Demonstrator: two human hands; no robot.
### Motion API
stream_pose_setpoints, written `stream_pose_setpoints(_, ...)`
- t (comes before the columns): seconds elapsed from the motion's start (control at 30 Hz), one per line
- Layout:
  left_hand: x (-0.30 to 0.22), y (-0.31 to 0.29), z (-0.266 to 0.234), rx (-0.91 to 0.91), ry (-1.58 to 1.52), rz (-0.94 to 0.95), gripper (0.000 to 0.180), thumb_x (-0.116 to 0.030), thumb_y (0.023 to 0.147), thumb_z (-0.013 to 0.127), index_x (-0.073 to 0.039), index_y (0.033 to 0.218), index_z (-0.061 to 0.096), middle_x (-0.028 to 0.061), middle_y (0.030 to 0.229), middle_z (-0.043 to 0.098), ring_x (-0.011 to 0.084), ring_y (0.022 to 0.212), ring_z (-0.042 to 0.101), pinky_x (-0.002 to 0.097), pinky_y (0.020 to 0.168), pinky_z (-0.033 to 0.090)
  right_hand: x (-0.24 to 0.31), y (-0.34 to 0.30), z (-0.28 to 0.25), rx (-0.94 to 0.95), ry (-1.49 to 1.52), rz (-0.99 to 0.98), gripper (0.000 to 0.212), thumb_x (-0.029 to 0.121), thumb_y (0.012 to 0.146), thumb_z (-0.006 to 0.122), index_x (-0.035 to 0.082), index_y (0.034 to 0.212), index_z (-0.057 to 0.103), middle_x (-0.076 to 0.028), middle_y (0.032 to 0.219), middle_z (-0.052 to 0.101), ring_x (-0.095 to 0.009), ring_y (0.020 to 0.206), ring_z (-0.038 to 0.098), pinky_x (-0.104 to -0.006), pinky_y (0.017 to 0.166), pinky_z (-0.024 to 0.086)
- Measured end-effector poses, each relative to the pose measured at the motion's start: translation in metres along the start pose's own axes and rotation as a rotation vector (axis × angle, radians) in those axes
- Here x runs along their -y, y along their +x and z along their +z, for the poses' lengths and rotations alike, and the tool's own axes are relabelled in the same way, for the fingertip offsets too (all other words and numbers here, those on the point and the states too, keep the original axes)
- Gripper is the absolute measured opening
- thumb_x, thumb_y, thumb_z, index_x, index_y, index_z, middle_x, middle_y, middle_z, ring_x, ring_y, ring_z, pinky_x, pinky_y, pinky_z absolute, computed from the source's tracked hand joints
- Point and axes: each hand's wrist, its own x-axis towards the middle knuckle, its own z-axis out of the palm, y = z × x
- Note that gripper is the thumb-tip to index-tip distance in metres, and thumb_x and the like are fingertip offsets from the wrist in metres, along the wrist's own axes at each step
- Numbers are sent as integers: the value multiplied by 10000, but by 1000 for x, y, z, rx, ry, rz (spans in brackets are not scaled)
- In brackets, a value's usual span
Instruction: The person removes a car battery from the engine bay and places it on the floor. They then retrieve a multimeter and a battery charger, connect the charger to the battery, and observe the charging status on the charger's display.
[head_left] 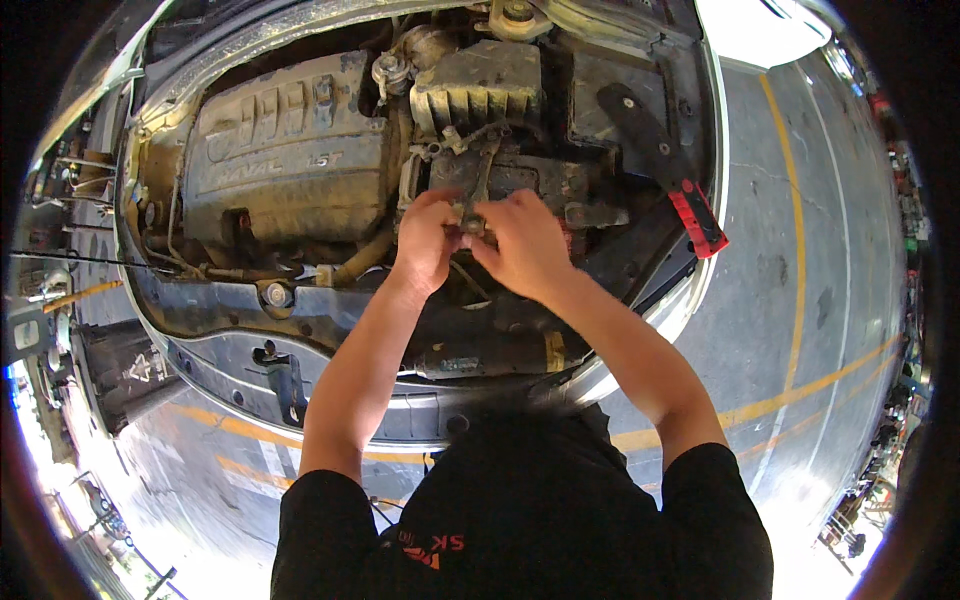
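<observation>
While both forearms reach up from the lower edge into the open engine bay [200, 330], the left hand [425, 240] and right hand [525, 245] meet at a small metal part [470, 218] near the bay's middle. Part sits between the two hands, fingertips of both curled onto it, so both look closed around it; exact grip is hard to tell since the knuckles hide it. A bracket [480, 165] rises from the part toward the dusty air box [478, 90] just above. Engine cover [290, 150] lies left of the hands, well apart from them. Red-handled tool [690, 205] rests on the bay's right edge, away from the right hand. Concrete floor [800, 250] with yellow lines shows on the right.
</observation>
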Motion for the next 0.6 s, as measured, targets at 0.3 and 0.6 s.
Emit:
stream_pose_setpoints(0.3, 13, -7, -17, 90, 105, 46, 321, -84, 912, 614, 40, 1188, 504, 114, 1009, 610, 191, 781, 655, 309, 633, 565, 16, -14, -7, 133, 98, 10, 364, 245, 803, 724, 54, 1098, 630, -114, 944, 689, -347, 1027, 555, -430, 872, 486)
stream_pose_setpoints(0.6, -9, 0, -6, 324, 102, -67, 330, -134, 917, 636, 40, 1187, 560, 86, 1001, 653, 168, 848, 662, 346, 767, 578, -7, 2, -13, 96, 466, 301, 295, 246, 864, 683, 60, 1092, 664, -137, 874, 688, -315, 834, 651, -410, 762, 523)
